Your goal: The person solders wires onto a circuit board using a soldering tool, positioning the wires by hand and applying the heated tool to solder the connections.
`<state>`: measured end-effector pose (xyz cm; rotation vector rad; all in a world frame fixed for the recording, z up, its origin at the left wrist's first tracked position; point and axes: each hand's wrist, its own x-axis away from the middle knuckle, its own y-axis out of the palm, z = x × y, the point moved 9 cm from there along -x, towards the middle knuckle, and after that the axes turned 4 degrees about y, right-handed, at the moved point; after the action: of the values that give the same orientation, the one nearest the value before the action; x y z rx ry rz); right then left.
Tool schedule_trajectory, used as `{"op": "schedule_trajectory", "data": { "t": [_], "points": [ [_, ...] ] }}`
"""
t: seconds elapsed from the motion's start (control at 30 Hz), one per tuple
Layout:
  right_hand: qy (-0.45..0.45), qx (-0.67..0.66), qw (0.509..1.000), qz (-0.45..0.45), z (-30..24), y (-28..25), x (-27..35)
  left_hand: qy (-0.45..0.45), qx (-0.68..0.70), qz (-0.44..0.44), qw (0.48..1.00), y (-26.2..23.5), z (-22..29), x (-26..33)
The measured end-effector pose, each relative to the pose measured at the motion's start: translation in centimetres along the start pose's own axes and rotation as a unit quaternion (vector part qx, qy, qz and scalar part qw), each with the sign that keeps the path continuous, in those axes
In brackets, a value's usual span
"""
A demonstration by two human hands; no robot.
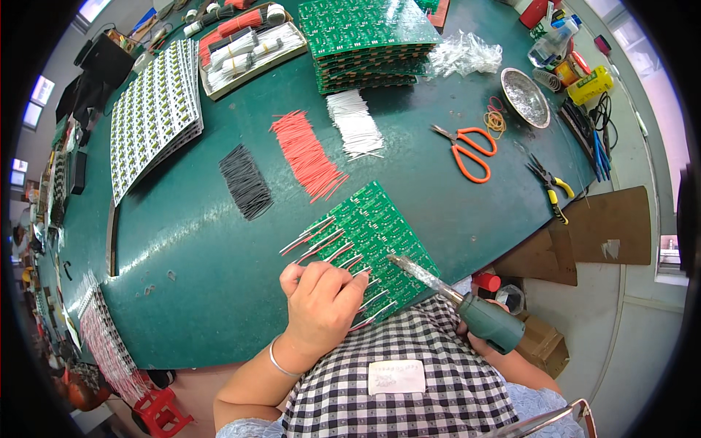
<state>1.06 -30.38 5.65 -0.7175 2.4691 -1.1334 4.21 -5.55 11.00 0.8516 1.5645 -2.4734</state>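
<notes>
Working Precisely, Very Near

With left hand (321,299), bending fingers over red and white wires (307,235) along the green circuit board (380,219), perhaps for steadying; cannot tell whether pinching one. With right hand (476,346), gripping the soldering iron (491,323) by its handle, probably for aiming the tip. Having the board on the table (190,314), just right of left fingers and partly under them. Farther out, sorted perhaps for easy picking: black wires (245,182), red wires (308,155), white wires (354,124).

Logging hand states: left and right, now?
Left hand: curled at wires on the green board; grip cannot be told.
Right hand: closed, holding the soldering iron.
</notes>
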Motion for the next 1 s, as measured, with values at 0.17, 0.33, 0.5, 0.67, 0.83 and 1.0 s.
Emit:
{"op": "schedule_trajectory", "data": {
  "t": [0.17, 0.33, 0.5, 0.67, 0.83, 1.0],
  "points": [
    [0.181, -0.314, 0.932, 0.017, 0.4, -0.8, -0.4, -0.002, 0.005, 0.002, 1.000, 0.0, -0.1, 0.1],
    [0.136, -0.292, 0.945, 0.053, 0.1, -1.8, -0.1, -0.024, -0.003, -0.016, 1.000, 0.2, 0.0, 0.1],
    [0.155, -0.195, 0.968, 0.015, 0.0, -1.6, 0.2, -0.024, -0.005, -0.004, 1.000, -0.3, 0.9, 0.2],
    [0.026, -0.107, 0.992, 0.065, -2.1, -3.1, -0.9, -0.028, 0.004, -0.013, 1.000, 0.7, 0.9, 0.7],
    [0.040, -0.117, 0.991, 0.055, -1.9, -2.6, -0.7, -0.030, 0.000, -0.017, 0.999, 1.0, 0.8, 0.7],
    [0.049, -0.116, 0.991, 0.053, -1.9, -2.5, -0.8, -0.027, -0.003, -0.003, 1.000, 0.9, 1.1, 0.7]
  ]
}}
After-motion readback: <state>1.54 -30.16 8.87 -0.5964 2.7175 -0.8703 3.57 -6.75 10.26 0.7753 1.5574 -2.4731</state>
